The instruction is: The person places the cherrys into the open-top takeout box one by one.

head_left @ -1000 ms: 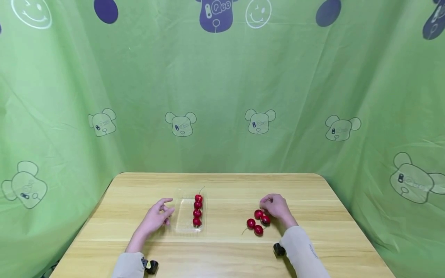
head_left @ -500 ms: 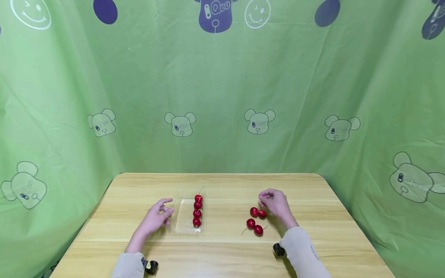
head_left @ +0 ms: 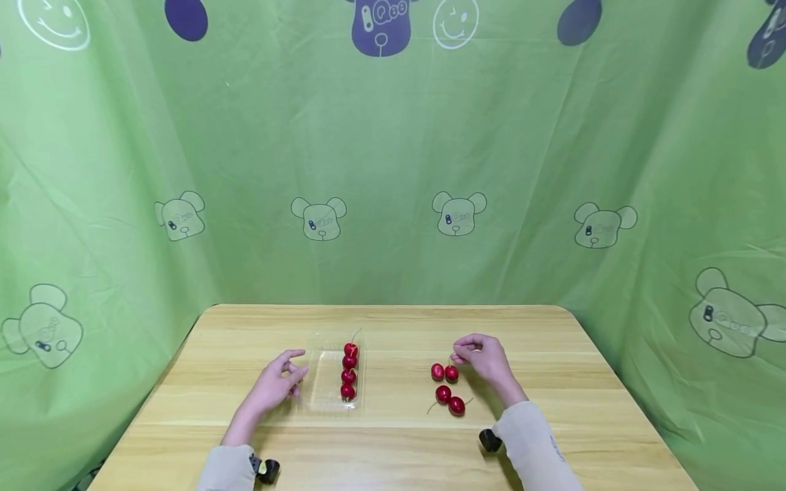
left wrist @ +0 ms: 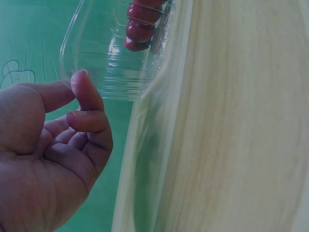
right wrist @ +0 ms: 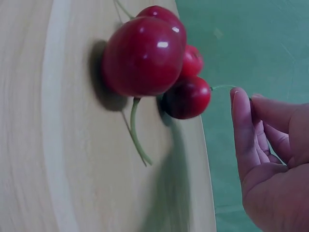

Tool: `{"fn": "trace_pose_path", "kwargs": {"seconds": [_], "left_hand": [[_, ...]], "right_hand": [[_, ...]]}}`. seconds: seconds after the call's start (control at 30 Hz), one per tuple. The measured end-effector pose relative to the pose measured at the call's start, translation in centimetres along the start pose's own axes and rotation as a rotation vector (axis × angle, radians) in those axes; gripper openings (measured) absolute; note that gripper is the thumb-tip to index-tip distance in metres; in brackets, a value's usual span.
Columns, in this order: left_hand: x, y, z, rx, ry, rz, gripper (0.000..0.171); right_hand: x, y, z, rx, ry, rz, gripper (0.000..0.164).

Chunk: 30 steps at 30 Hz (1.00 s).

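Note:
My right hand [head_left: 485,358] pinches a thin green cherry stem [right wrist: 223,86] between thumb and index finger. The dark red cherry [head_left: 451,373] on that stem appears to rest on the table, close beside another cherry [head_left: 437,372]. Two more cherries with stems, one of them the front cherry [head_left: 456,406], lie just nearer to me. My left hand [head_left: 274,384] is at the left edge of a clear plastic box [head_left: 325,402], thumb and index finger apart in the head view; whether they touch the rim I cannot tell. Inside, several cherries [head_left: 348,376] form a row along the right side.
Under everything is a light wooden table [head_left: 393,450] with rounded far corners. Green cloth [head_left: 393,266] with bear prints hangs behind it and at both sides. A small black wrist camera [head_left: 489,440] sits at the right sleeve, and another black camera [head_left: 268,471] at the left.
My right hand has shifted slightly left and away from me, drawing the stemmed cherry left; the cherry beside it has moved left too. The left hand and box stay put.

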State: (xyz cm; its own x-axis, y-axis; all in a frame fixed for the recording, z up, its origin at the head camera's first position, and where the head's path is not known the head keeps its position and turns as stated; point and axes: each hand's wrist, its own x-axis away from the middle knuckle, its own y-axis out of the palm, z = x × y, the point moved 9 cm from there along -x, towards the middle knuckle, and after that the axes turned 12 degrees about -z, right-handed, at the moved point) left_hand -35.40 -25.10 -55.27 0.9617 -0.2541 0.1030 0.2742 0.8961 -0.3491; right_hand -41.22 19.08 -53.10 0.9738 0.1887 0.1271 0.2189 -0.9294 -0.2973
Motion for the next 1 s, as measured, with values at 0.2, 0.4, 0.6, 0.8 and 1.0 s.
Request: {"fn": "trace_pose_path", "kwargs": {"seconds": [0.2,0.4,0.6,0.8,1.0], "left_hand": [[0.0,0.0,0.2,0.009,-0.001,-0.004,0.052],[0.1,0.0,0.2,0.013,-0.012,-0.009,0.053],[0.2,0.0,0.1,0.018,-0.015,-0.002,0.053],[0.0,0.0,-0.1,0.022,-0.016,-0.002,0.053],[-0.1,0.0,-0.2,0.034,-0.016,-0.003,0.053]], "right_hand": [[0.0,0.1,-0.2,-0.065,-0.017,-0.018,0.023],[0.0,0.3,-0.1,-0.095,-0.015,-0.032,0.027],[0.0,0.3,-0.2,-0.128,-0.009,-0.036,0.029],[0.2,0.4,-1.0,-0.140,-0.026,-0.044,0.029],[0.3,0.9,-2.0,-0.171,-0.055,-0.060,0.033]]}}
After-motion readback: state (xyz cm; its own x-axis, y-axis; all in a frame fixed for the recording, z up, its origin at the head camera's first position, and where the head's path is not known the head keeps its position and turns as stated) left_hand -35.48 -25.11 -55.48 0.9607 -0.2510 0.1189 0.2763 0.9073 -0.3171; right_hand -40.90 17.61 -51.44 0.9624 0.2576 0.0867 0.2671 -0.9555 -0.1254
